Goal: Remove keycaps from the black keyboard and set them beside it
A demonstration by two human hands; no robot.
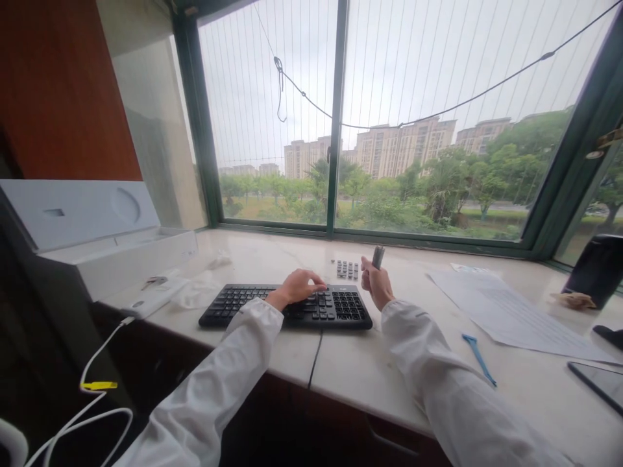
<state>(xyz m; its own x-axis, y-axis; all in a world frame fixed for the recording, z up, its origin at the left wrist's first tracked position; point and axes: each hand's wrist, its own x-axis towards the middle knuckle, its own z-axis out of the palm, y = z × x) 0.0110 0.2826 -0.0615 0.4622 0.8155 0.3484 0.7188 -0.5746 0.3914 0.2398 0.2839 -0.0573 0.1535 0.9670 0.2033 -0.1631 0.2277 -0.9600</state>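
White sleeves (256, 340) come in nearest, from 7 & 5 o'clock, over the pale desk (350, 376). Cable (102, 358) w/ yellow tag (100, 385) drops off the desk edge at 8 o'clock; its plug end meets a white strip (158, 295), prob. why it hangs there.

Blue tool (479, 360) lies at 4 o'clock from the kb (257, 305), apart from it but prob. in easy R reach. Phone-like slab (598, 383) is farther out, approx. 3–4 o'clock.

Kb sits flat, centred betw. the arms, numpad (346, 305) on its R end w/ caps off, so the frames show. L hand (299, 286) is palm down on the kb, half open, fingers part bent, nothing seen in its grip; looks like it steadies the board. R hand (377, 285) is at 1–2 o'clock, just beyond the numpad, closed round a brush (378, 257), bristles up, prob. to keep them off the keys.

Caps (347, 269) sit in neat rows at 1 o'clock, just past the kb; the grid prob. keeps their order. Paper (506, 311) is at 3 o'clock, flat, w/ dark cup (596, 269) beyond its R side. Open box (131, 263) is at 10 o'clock, lid tipped back. Window (272, 130) is at 12.
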